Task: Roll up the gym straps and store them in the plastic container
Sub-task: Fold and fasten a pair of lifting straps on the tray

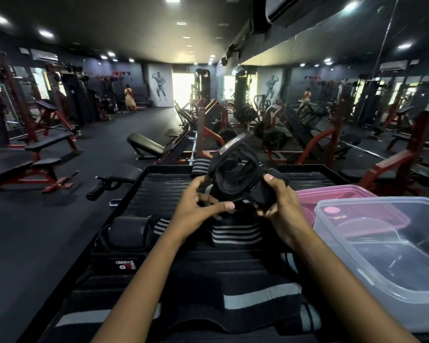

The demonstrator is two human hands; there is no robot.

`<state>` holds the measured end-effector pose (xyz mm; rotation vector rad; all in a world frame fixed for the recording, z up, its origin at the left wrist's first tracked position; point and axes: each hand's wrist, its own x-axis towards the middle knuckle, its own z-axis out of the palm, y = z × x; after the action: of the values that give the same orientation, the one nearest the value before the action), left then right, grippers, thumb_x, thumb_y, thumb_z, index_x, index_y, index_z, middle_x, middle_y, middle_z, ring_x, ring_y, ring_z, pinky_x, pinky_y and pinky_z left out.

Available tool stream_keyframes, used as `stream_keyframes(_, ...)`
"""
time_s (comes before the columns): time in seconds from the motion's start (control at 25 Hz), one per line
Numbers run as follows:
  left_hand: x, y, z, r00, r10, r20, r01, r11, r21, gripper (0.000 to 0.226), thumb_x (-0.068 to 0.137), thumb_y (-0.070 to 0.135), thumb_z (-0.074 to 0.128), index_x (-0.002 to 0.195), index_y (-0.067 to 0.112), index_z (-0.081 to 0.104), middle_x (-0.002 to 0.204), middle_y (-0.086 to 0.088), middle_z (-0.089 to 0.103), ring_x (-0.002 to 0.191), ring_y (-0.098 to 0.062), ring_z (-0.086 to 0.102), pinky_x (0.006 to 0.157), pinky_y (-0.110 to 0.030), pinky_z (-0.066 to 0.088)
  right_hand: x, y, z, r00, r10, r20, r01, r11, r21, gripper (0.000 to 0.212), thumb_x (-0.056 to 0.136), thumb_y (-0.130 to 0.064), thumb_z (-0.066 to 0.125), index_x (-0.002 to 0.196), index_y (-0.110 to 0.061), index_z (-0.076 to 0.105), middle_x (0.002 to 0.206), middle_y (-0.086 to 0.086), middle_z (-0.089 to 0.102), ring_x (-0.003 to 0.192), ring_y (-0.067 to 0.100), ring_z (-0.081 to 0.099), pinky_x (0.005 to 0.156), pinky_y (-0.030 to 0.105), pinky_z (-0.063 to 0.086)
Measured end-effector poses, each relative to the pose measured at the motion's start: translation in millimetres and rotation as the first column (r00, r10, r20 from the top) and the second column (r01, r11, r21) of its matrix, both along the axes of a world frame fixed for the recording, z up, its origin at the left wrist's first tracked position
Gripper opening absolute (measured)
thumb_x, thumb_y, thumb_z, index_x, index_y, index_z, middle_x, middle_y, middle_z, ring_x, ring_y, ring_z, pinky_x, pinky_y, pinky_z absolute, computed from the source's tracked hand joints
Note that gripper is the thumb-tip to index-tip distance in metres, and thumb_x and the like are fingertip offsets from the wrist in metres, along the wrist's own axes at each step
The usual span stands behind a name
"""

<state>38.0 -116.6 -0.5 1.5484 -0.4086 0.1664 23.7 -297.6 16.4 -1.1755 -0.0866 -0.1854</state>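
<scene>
Gym machines and benches fill the dim room beyond the black ribbed platform (pixel 164 194) I'm working over. At nine o'clock on it lies a black wrap printed TRAIN HARD (pixel 126 264); a striped strap (pixel 235 233) lies under my wrists at the centre. My left hand (pixel 198 206) curls its fingers and thumb round the lower edge of a black strap (pixel 235 177), which I hold up in the air at twelve o'clock. My right hand (pixel 280 209) pinches the same strap's other end, thumb on top. At three o'clock sits the clear plastic container (pixel 391 246), holding no straps as far as I can see, with a pink container (pixel 342 194) behind it.

The strap hangs in loose open loops, not a tight coil; I judge that if either grip slackens it will spring apart. A loose bundle would also waste room in the container. How the strap's folds lie is hard to make out, black on black, and the container's right side is cut off.
</scene>
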Motion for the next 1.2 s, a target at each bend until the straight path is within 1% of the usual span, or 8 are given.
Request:
stream_keyframes(0.24, 10.5, -8.3, -17.2, 0.995, 0.098, 0.009, -0.099, 0.990, 0.099, 0.054, 0.073, 0.021, 0.082, 0.108, 0.046, 0.049, 0.115, 0.008, 0.064, 0.106, -0.014, 0.063, 0.090, -0.038, 0.055, -4.9, 2.5, -3.3, 0.998, -0.031, -0.050, 0.031, 1.000, -0.001, 0.027, 0.081, -0.034, 0.069, 0.100, -0.015, 0.065, 0.086, 0.008, 0.069, 0.069, 0.022, 0.066, 0.059, 0.032, 0.057)
stream_keyframes(0.4, 4.6, -7.8, -10.9, 0.985, 0.102, 0.141, -0.132, 0.966, 0.221, 0.064, 0.074, 0.018, 0.081, 0.114, 0.049, 0.042, 0.125, 0.013, 0.043, 0.117, 0.001, 0.046, 0.091, -0.009, 0.039, -6.9, 3.8, -0.5, 0.998, -0.054, -0.046, 0.052, 0.998, -0.038, 0.024, 0.083, -0.040, 0.065, 0.087, -0.017, 0.066, 0.077, 0.011, 0.067, 0.053, 0.020, 0.063, 0.049, 0.027, 0.054)
stream_keyframes(0.52, 3.3, -6.5, -8.8, 0.968, 0.097, 0.230, -0.157, 0.953, 0.259, 0.064, 0.072, 0.019, 0.082, 0.122, 0.032, 0.045, 0.123, 0.014, 0.053, 0.110, 0.009, 0.052, 0.090, -0.008, 0.043, -8.4, 4.5, 0.7, 0.998, -0.047, -0.042, 0.046, 0.998, -0.032, 0.026, 0.078, -0.044, 0.067, 0.081, -0.019, 0.067, 0.074, 0.009, 0.067, 0.052, 0.020, 0.062, 0.049, 0.027, 0.055)
stream_keyframes(0.72, 2.5, -8.8, -11.0, 0.920, 0.168, 0.354, -0.280, 0.914, 0.293, 0.059, 0.070, 0.029, 0.083, 0.118, 0.027, 0.049, 0.117, 0.011, 0.058, 0.107, 0.003, 0.054, 0.086, -0.003, 0.039, -10.2, -0.3, -1.5, 0.998, 0.053, 0.028, -0.051, 0.996, -0.076, 0.085, 0.041, -0.062, 0.085, 0.111, -0.024, 0.057, 0.098, -0.003, 0.073, 0.078, 0.016, 0.072, 0.055, 0.034, 0.057)
stream_keyframes(0.8, 2.9, -9.0, -11.0, 0.912, 0.209, 0.354, -0.311, 0.914, 0.260, 0.058, 0.069, 0.027, 0.083, 0.118, 0.022, 0.052, 0.115, 0.007, 0.060, 0.106, 0.002, 0.054, 0.084, -0.002, 0.039, -9.3, -2.0, -4.5, 0.994, 0.094, 0.061, -0.088, 0.991, -0.098, 0.100, 0.034, -0.041, 0.096, 0.122, -0.028, 0.049, 0.107, -0.010, 0.067, 0.091, 0.014, 0.071, 0.062, 0.040, 0.059)
stream_keyframes(0.88, 2.0, -10.2, -10.3, 0.910, 0.232, 0.344, -0.323, 0.917, 0.233, 0.059, 0.067, 0.031, 0.083, 0.117, 0.020, 0.053, 0.111, 0.006, 0.061, 0.103, -0.001, 0.057, 0.082, -0.005, 0.042, -6.4, -0.1, -9.4, 0.993, -0.021, 0.114, 0.041, 0.983, -0.181, 0.091, 0.045, -0.022, 0.095, 0.122, -0.030, 0.047, 0.110, -0.011, 0.064, 0.097, 0.011, 0.069, 0.074, 0.047, 0.059)
stream_keyframes(1.04, 2.2, -13.5, -10.7, 0.887, 0.222, 0.404, -0.337, 0.911, 0.238, 0.056, 0.063, 0.036, 0.081, 0.108, 0.016, 0.053, 0.103, 0.003, 0.060, 0.092, -0.009, 0.060, 0.075, -0.019, 0.050, 5.0, -0.9, -20.7, 0.925, -0.305, 0.227, 0.368, 0.871, -0.327, 0.047, 0.059, -0.046, 0.082, 0.095, -0.033, 0.057, 0.097, -0.007, 0.070, 0.093, 0.012, 0.068, 0.086, 0.041, 0.055)
stream_keyframes(1.2, 1.5, -12.7, -8.9, 0.905, 0.153, 0.397, -0.266, 0.931, 0.248, 0.057, 0.061, 0.036, 0.086, 0.103, 0.017, 0.052, 0.106, 0.002, 0.056, 0.083, -0.012, 0.058, 0.066, -0.027, 0.054, 8.7, -3.1, -22.3, 0.953, -0.302, 0.036, 0.299, 0.909, -0.292, 0.017, 0.079, -0.041, 0.069, 0.078, -0.024, 0.066, 0.072, -0.004, 0.070, 0.080, 0.023, 0.066, 0.076, 0.040, 0.054)
